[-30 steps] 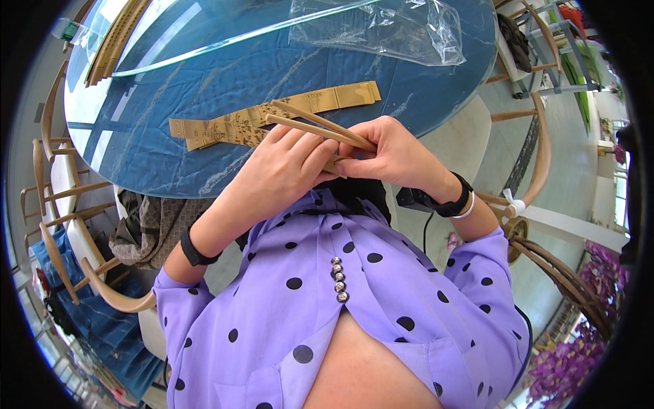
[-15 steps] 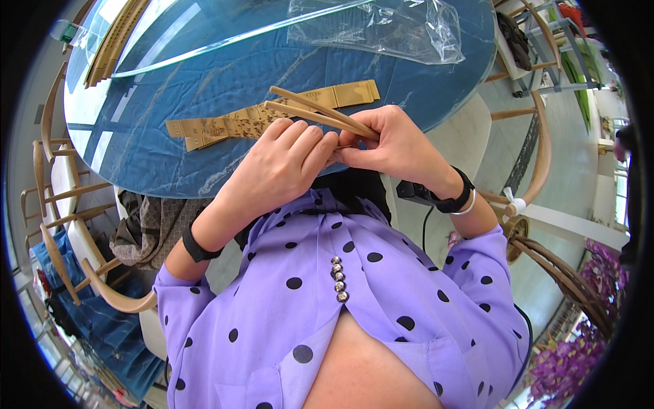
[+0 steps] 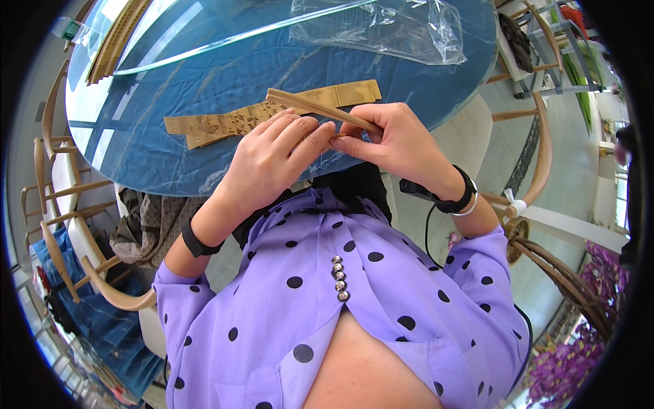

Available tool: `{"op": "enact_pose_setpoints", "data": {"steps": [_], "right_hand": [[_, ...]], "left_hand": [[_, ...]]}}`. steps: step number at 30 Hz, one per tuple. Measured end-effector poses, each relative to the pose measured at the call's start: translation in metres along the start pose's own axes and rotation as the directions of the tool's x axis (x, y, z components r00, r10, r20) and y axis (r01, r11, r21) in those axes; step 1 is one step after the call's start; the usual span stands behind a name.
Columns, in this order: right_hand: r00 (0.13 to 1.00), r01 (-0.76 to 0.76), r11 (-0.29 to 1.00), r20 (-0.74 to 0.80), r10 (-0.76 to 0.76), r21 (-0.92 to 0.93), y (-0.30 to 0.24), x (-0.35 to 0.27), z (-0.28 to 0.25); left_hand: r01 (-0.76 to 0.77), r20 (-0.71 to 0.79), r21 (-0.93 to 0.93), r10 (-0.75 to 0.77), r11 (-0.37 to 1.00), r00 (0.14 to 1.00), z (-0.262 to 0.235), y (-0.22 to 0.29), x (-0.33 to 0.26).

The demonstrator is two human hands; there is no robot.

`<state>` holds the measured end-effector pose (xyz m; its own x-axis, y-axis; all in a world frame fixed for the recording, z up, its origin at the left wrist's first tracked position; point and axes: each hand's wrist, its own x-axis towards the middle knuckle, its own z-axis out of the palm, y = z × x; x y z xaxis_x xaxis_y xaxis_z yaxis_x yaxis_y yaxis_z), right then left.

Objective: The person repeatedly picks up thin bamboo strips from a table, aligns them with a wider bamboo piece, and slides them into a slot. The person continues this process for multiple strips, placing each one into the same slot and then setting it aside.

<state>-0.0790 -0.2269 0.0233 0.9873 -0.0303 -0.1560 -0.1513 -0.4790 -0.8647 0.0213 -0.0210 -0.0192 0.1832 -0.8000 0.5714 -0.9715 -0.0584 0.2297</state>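
left hand (image 3: 272,160) + right hand (image 3: 395,140): both pinched shut on wooden chopsticks (image 3: 320,109) | paper sleeves (image 3: 266,116) just beyond grip | blue table (image 3: 204,75) beneath

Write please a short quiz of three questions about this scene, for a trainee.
1. True or false: both hands grip the wooden sticks.
2. Which lies on the blue table beyond the hands? A) a red cup B) tan paper sleeves C) a metal spoon
3. Fill in: near the table's far edge lies a clear plastic ____.

Key
1. True: the left hand and the right hand meet on them.
2. B
3. bag
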Motion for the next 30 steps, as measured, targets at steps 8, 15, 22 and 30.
{"op": "enact_pose_setpoints", "data": {"steps": [8,15,22,30], "right_hand": [[0.848,0.275,0.767,-0.229,-0.478,-0.579,0.014,-0.037,-0.032],[0.666,0.248,0.301,-0.063,-0.743,-0.921,0.025,-0.052,-0.036],[0.662,0.265,0.291,-0.046,-0.748,-0.919,0.024,-0.049,-0.029],[0.723,0.294,0.449,-0.111,-0.682,-0.844,0.022,-0.042,-0.019]], "left_hand": [[0.042,-0.055,0.000,-0.042,0.999,0.998,-0.005,-0.006,0.001],[0.035,-0.069,0.005,-0.035,0.999,0.997,-0.006,-0.007,0.003],[0.039,-0.080,0.000,-0.038,0.999,0.996,-0.007,-0.005,0.004],[0.055,-0.056,0.012,-0.054,0.998,0.997,-0.006,-0.004,0.003]]}}
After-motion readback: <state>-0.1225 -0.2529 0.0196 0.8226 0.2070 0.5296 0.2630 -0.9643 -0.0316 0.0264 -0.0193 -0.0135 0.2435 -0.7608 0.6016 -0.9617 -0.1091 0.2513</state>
